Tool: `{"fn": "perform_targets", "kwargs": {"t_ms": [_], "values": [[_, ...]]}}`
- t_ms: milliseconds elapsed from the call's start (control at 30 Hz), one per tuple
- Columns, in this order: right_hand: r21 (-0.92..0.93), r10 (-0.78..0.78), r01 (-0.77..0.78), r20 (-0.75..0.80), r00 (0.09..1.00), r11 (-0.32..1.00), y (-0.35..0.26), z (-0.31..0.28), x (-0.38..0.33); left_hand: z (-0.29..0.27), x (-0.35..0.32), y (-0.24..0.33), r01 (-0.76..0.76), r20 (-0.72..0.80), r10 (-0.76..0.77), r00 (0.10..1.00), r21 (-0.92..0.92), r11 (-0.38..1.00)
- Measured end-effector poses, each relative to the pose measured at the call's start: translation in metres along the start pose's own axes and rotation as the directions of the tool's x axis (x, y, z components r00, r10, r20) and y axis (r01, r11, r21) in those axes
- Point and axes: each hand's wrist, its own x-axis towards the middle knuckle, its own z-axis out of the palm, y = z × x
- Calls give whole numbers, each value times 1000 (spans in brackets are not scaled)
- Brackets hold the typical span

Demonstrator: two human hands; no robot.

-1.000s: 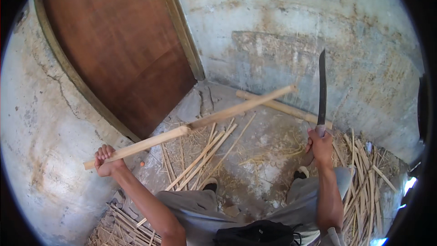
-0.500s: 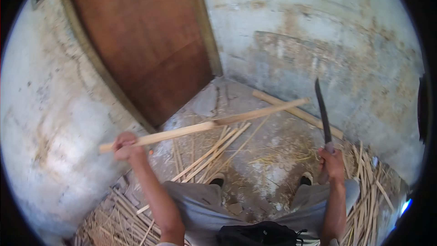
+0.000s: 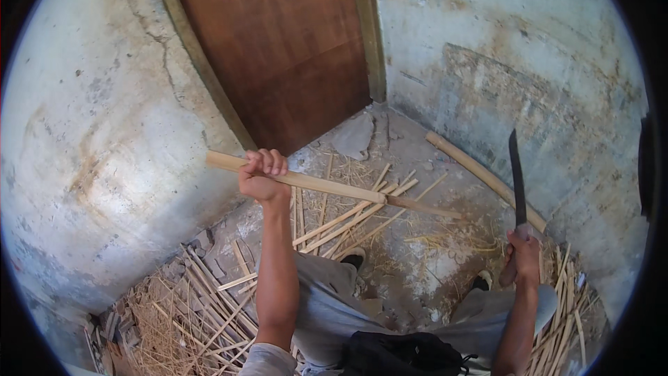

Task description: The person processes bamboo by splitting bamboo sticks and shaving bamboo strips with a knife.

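Note:
My left hand (image 3: 261,175) is raised in front of me, shut on one end of a long pale bamboo stick (image 3: 334,186) that slopes down to the right toward the floor. My right hand (image 3: 522,258) grips the handle of a long dark machete (image 3: 516,178), whose blade points up, well to the right of the stick and apart from it. My knees in grey trousers show below, between both arms.
A brown wooden door (image 3: 285,49) stands ahead between rough plastered walls (image 3: 97,139). A thick bamboo pole (image 3: 480,175) lies along the right wall. Split bamboo strips (image 3: 348,217) lie on the floor ahead, more (image 3: 195,306) at lower left and lower right. A black bag (image 3: 396,354) rests on my lap.
My left hand has lifted and swung the stick rightward, now gripping it nearer the door. The machete stays upright at the right. The view has turned left.

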Motion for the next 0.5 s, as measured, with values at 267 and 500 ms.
{"fn": "perform_targets", "kwargs": {"t_ms": [267, 500], "values": [[9, 31, -32, 110, 993, 999, 11, 10, 7, -12, 6, 30, 54, 46, -55, 997, 26, 998], [-108, 55, -42, 115, 992, 993, 27, 25, 5, 97, -26, 54, -50, 257, -20, 966, 263, 964]]}}
